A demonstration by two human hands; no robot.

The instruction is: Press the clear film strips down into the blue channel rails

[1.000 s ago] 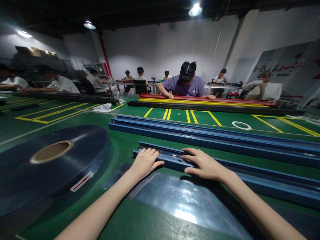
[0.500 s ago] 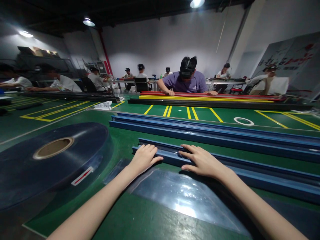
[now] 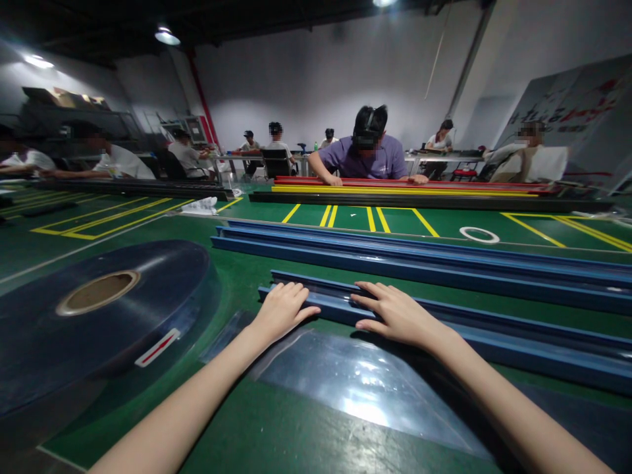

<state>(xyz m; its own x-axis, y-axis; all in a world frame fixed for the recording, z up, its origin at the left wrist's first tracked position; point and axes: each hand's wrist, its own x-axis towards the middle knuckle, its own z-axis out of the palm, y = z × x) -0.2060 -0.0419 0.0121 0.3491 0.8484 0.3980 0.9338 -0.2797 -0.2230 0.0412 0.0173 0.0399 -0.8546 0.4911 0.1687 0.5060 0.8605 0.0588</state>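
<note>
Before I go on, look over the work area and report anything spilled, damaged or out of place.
Nothing looks spilled or damaged, and the nearest blue channel looks straight. One untidy thing: a crumpled whitish bundle, perhaps plastic, beyond the roll. It looks odd because it lies loose beside neat yellow lines.

I see blue channel rails (image 3: 543, 362), a green tabletop (image 3: 237, 408) striped yellow, bars (image 3: 395, 191) in red, yellow and black, and a white label (image 3: 157, 347) with a red arrow (image 3: 160, 345).

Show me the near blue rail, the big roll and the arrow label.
Near blue rail (image 3: 336, 311): head view, on its front wall.
Big roll (image 3: 99, 339): head view, on its flat top.
Arrow label (image 3: 157, 348): head view, on the red arrow.
</note>
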